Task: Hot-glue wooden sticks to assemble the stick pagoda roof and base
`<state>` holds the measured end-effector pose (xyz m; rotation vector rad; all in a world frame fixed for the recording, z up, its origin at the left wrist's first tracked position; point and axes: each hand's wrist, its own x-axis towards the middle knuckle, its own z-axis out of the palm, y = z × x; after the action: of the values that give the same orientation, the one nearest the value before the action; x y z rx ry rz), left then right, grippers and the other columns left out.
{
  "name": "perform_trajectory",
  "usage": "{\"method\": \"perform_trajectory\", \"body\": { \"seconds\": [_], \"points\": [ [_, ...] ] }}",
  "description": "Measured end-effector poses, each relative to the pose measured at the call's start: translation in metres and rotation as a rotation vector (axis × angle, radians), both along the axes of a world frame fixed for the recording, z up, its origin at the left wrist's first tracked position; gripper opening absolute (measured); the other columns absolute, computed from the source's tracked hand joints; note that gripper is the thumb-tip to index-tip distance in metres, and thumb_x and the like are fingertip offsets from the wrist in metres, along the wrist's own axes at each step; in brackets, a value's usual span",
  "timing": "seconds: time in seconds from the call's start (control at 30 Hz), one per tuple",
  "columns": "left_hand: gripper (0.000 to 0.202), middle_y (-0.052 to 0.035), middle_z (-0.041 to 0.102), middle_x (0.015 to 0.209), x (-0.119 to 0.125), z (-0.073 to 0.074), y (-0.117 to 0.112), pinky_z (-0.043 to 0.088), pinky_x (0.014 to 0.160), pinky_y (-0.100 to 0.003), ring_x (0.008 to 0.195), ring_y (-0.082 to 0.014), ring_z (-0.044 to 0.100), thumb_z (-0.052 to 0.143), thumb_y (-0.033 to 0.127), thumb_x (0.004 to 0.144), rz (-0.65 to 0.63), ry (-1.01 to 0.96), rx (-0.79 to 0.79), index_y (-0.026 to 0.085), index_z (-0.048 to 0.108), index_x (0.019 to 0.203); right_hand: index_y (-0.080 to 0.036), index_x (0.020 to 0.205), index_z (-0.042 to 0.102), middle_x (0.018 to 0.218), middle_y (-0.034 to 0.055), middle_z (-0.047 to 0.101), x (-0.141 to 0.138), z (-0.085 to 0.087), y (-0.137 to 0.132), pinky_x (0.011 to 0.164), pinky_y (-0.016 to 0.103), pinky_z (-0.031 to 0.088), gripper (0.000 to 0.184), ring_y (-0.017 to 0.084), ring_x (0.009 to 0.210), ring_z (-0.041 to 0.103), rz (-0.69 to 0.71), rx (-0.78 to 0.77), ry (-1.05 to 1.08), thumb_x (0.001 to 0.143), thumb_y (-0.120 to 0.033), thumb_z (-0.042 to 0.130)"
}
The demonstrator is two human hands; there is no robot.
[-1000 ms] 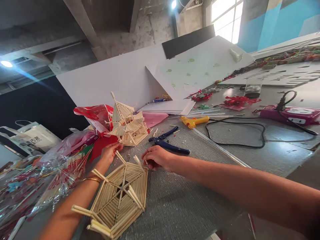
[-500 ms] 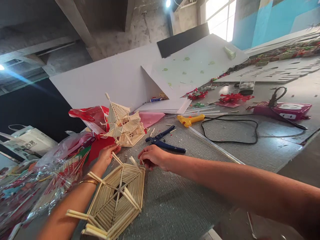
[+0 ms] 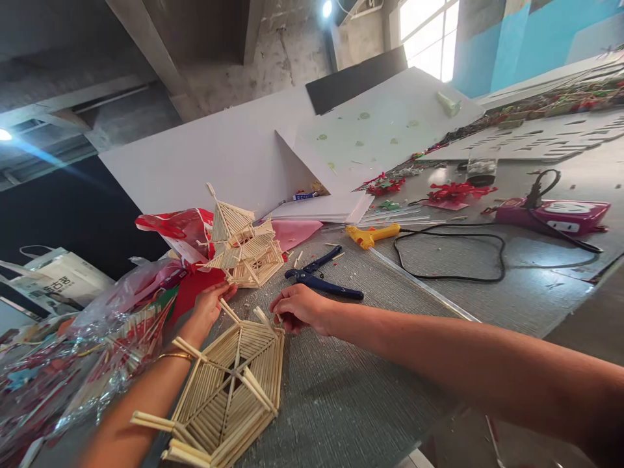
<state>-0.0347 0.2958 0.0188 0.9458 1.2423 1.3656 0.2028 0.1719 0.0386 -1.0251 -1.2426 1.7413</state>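
Hexagonal stick frame (image 3: 207,385): lies on the near part of the worktop (image 3: 361,364), between the forearms, with paired sticks (image 3: 152,421) standing out at its corners.
Weight: probably light; thin, pale sticks around a small open centre.
Stiffness: the rim should be firm along its stacked edges; expect little flex.
Fragile points: the corner sticks look likeliest to snap or come unstuck if pulled sideways.
Surface: appears dry and matt; slipping seems unlikely.
Where to hold: grasp low on two opposite rim sides; avoid lifting by the corner sticks or pressing the centre.
Left hand (image 3: 210,304): reaches past the frame to the base of the stick tower (image 3: 244,242); whether the fingers grip it, I cannot tell.
Right hand (image 3: 296,308): fingers curled in beside the frame's far right corner; from here I cannot tell whether they are closed on anything.
Stick tower: stands beyond the frame; its thin roof edges seem more delicate than its base.
Keep clear: dark blue cutter (image 3: 324,281), beyond the right hand.
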Motion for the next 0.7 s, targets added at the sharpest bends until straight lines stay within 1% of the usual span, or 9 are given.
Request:
{"method": "perform_trajectory", "body": {
  "seconds": [0.27,0.5,0.6,0.7],
  "points": [
    [0.017,-0.0019,0.062,0.086,0.000,0.003,-0.002,0.051,0.063,-0.029,0.072,-0.0116,0.060,0.053,0.026,0.083,-0.003,0.013,0.016,0.012,0.058,0.092,-0.013,0.067,0.052,0.046,-0.0045,0.052,0.001,0.005,-0.003,0.032,0.016,0.030,0.013,0.005,0.033,0.043,-0.002,0.005,-0.001,0.072,-0.004,0.044],
    [0.019,-0.0030,0.061,0.092,-0.008,-0.002,-0.002,0.051,0.063,-0.029,0.073,-0.0120,0.059,0.053,0.026,0.083,0.017,0.111,-0.027,0.013,0.056,0.098,-0.013,0.066,0.052,0.047,-0.0042,0.052,0.001,0.002,-0.002,0.033,0.016,0.029,0.013,0.005,0.033,0.043,-0.026,0.013,-0.015,0.072,-0.004,0.044],
    [0.017,-0.0025,0.061,0.089,-0.017,0.004,-0.007,0.051,0.061,-0.028,0.071,-0.0113,0.059,0.054,0.024,0.083,0.043,0.162,-0.034,0.013,0.057,0.095,-0.012,0.066,0.053,0.047,-0.0042,0.052,0.001,0.003,-0.001,0.034,0.017,0.029,0.015,0.005,0.032,0.042,-0.047,0.009,-0.012,0.072,-0.003,0.042],
    [0.012,-0.0014,0.061,0.085,-0.027,0.018,-0.018,0.051,0.060,-0.026,0.068,-0.0099,0.059,0.053,0.022,0.083,0.070,0.199,-0.023,0.013,0.058,0.090,-0.012,0.067,0.054,0.048,-0.0039,0.053,0.002,0.003,0.000,0.034,0.018,0.030,0.015,0.006,0.032,0.042,-0.059,-0.016,-0.002,0.070,-0.002,0.042]
  ]
}}
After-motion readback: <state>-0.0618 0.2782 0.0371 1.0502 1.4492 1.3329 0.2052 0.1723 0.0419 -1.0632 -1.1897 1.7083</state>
